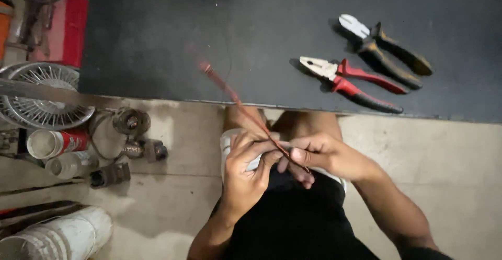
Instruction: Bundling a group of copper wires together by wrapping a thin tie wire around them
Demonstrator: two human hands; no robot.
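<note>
Both hands, left [246, 171] and right [314, 155], pinch the wire [238, 103] below the counter's [209, 40] near edge; twisting steadily would keep it straight.

on dark rubber mat [209, 30]: red-handled combination pliers [350, 82], black-handled cutters [384, 48] just behind | before mat: both hands [282, 160] on thin reddish wire [235, 100] slanting up-left | left, on concrete floor [183, 197]: round wire fan guard [44, 95], white plastic bucket [57, 236] in front
</note>
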